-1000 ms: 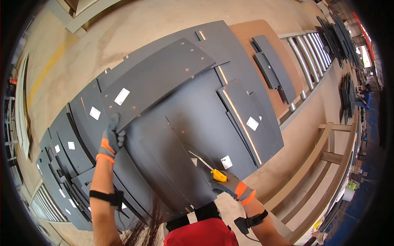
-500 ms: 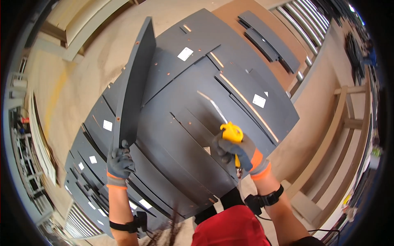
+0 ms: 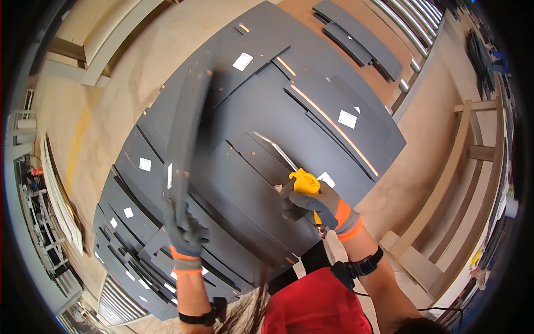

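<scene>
A long dark grey panel (image 3: 192,122), smeared by motion, stands on edge over the other panels. My gloved left hand (image 3: 186,231) grips its near end. In my gloved right hand (image 3: 311,206) is a yellow air blow gun (image 3: 305,181), its bent metal nozzle pointing away and to the left, over the panels. A hose fitting (image 3: 321,229) shows below that hand. Beneath both hands, dark grey panels (image 3: 233,195) of several sizes lie flat, side by side and partly overlapping. Some carry white labels (image 3: 347,118), and small copper-coloured spots show on their faces and edges.
Smaller dark panels (image 3: 361,42) lie on a brown board (image 3: 384,47) at the far right, next to metal rollers (image 3: 405,22). Beige frames stand at the right (image 3: 464,145) and upper left (image 3: 119,39). Thin sheets (image 3: 58,195) lean along the left side.
The held panel has turned, now showing a white label near its lower end. My left hand has moved right and nearer. The blow gun has shifted slightly left.
</scene>
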`<move>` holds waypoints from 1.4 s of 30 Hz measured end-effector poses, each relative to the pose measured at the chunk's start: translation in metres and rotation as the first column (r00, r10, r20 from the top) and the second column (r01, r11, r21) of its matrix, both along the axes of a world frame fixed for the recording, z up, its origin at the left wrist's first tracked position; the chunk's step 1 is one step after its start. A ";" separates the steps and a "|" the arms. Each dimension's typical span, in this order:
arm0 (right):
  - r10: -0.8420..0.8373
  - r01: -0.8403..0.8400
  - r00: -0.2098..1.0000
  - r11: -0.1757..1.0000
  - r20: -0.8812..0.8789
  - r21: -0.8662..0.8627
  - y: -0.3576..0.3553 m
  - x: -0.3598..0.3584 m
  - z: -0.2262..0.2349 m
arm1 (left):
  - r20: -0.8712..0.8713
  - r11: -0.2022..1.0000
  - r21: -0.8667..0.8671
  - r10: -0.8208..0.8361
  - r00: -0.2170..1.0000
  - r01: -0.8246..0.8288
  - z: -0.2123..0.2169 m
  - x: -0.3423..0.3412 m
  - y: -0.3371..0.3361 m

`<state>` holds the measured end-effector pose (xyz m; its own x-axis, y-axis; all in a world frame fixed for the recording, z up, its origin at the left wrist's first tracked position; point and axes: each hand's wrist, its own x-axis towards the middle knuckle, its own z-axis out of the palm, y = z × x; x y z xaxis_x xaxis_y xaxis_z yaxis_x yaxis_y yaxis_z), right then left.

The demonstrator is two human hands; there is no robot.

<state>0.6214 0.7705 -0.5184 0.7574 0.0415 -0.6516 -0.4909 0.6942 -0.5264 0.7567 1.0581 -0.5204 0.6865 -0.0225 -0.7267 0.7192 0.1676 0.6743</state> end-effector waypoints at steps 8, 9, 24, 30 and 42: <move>0.312 -0.274 0.943 0.926 0.116 -0.261 0.004 0.022 -0.018 | -0.265 0.969 -0.129 0.173 0.949 -0.213 -0.027 -0.147 -0.063; 0.373 -0.338 0.925 0.892 0.067 -0.300 0.005 0.027 -0.028 | -0.323 0.924 -0.235 0.219 0.921 -0.302 -0.036 -0.171 -0.071; 0.480 -0.553 0.826 0.791 -0.296 -0.261 0.011 -0.034 -0.096 | -0.683 0.753 -0.597 -0.658 0.316 0.277 -0.088 -0.292 -0.123; 0.351 -0.476 0.879 0.683 -0.322 -0.554 -0.018 -0.058 -0.086 | 0.061 0.681 0.233 -0.722 0.689 0.694 -0.068 -0.148 -0.053; 0.656 -0.850 0.308 -0.135 -0.689 -0.509 -0.011 0.063 -0.016 | -0.006 0.683 0.679 -0.362 0.932 0.270 -0.171 0.050 -0.005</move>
<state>0.6840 0.7595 -0.5343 0.4762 0.0071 -0.8793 -0.5171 -0.8065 -0.2866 0.8063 1.0530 -0.6911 0.8094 0.1969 -0.5532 0.5527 -0.5737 0.6044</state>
